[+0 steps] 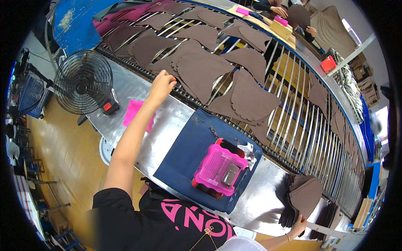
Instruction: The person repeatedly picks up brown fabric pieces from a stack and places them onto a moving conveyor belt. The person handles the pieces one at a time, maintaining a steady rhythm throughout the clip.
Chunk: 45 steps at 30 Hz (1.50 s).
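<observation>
My left hand [163, 83] is stretched out over the near edge of the rod conveyor [289, 79], its fingers curled together. It is closest to a large brown cut piece [201, 69] with a notched edge; whether anything is between the fingers is hidden. At the lower right, my right hand [298, 226] pinches the near edge of a brown piece on top of a stack of brown pieces [305, 194]. The stack lies fanned on the metal table [161, 144]. Many similar flat brown pieces overlap across the conveyor rods.
A black fan [83, 85] stands at the left beside a pink scalloped sheet [133, 112]. On a dark blue mat [180, 154] sits a pink tray [220, 169] with a small metal block [230, 174]. Across the conveyor, another person's hands [278, 11] handle a brown piece.
</observation>
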Available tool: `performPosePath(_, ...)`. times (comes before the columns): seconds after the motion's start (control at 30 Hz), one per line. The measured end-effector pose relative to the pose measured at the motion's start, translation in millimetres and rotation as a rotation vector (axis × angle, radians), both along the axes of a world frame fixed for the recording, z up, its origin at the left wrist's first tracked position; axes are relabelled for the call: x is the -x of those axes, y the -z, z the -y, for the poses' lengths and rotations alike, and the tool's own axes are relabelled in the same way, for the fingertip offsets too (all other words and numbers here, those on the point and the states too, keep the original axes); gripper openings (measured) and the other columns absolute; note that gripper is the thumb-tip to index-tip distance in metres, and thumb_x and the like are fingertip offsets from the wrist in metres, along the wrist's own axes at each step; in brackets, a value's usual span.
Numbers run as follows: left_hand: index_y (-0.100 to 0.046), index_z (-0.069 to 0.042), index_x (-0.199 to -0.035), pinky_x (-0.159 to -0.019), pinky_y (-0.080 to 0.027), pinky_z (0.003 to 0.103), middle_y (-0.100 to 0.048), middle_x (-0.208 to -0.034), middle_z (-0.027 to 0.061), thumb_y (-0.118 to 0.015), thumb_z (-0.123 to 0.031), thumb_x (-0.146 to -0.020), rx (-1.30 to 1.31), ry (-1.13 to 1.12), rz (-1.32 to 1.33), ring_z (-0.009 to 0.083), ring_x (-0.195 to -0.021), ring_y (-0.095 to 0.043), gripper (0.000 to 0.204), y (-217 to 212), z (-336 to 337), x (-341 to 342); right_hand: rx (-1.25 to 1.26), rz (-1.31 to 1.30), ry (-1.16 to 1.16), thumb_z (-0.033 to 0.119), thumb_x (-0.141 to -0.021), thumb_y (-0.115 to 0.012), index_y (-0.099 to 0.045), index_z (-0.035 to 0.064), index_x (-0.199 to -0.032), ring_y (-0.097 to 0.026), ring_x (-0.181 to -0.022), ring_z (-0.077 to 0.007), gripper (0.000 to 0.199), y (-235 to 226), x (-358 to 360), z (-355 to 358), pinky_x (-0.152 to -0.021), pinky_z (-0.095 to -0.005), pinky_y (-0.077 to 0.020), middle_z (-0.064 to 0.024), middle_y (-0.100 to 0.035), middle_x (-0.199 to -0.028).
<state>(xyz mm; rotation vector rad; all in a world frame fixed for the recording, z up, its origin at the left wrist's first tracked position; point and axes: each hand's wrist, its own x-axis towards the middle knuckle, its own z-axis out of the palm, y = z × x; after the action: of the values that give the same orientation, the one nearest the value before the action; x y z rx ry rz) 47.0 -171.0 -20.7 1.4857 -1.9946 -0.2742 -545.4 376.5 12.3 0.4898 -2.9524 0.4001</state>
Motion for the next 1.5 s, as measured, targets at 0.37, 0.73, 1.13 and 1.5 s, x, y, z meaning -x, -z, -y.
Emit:
performPosePath(0.37, -0.068, -0.002, -0.086, -0.08, -0.045, 0.037, -0.055, -0.087, 0.0122, -0.065, -0.017, -0.079, -0.023, 0.031, 0.036, 0.0284, -0.087, -0.056, 0.017, 14, 29, 12, -0.121, -0.055, 0.002, 0.032, -0.089, -0.059, -0.06, 0.002, -0.103, -0.057, -0.094, -0.033, 0.034, 1, -9, 19, -0.081, -0.0421, -0.0454, -0.0172, -0.06, -0.099)
performPosePath(0.73, -0.065, 0.007, -0.084, -0.077, -0.052, 0.041, -0.066, -0.091, 0.0243, -0.066, -0.024, -0.077, -0.37, -0.394, -0.035, 0.0344, -0.084, -0.066, 0.032, 30, 111, 19, -0.107, -0.124, 0.027, 0.035, -0.09, -0.056, -0.06, 0.004, -0.107, -0.059, -0.092, -0.0316, 0.035, 7, -13, 16, -0.082, -0.0418, -0.0462, -0.0165, -0.059, -0.102)
performPosePath(1.13, -0.051, 0.001, -0.065, -0.036, -0.026, 0.029, -0.051, -0.057, 0.006, -0.068, -0.016, -0.082, -0.785, -0.496, -0.568, 0.013, -0.041, -0.041, 0.03, 33, 126, 13, -0.159, -0.159, 0.027, 0.03, -0.091, -0.054, -0.058, 0.0043, -0.111, -0.058, -0.096, -0.0334, 0.032, 6, -21, 21, -0.082, -0.0429, -0.0461, -0.0179, -0.058, -0.104)
performPosePath(1.5, -0.039, -0.007, -0.054, -0.038, -0.016, 0.03, -0.037, -0.049, 0.0009, -0.067, -0.018, -0.086, -0.782, -0.489, -0.519, 0.0123, -0.04, -0.03, 0.043, 56, 141, 0, -0.199, -0.174, 0.022, 0.029, -0.092, -0.052, -0.056, 0.0041, -0.113, -0.057, -0.097, -0.0351, 0.033, 3, -26, 23, -0.082, -0.0439, -0.0471, -0.0182, -0.058, -0.107)
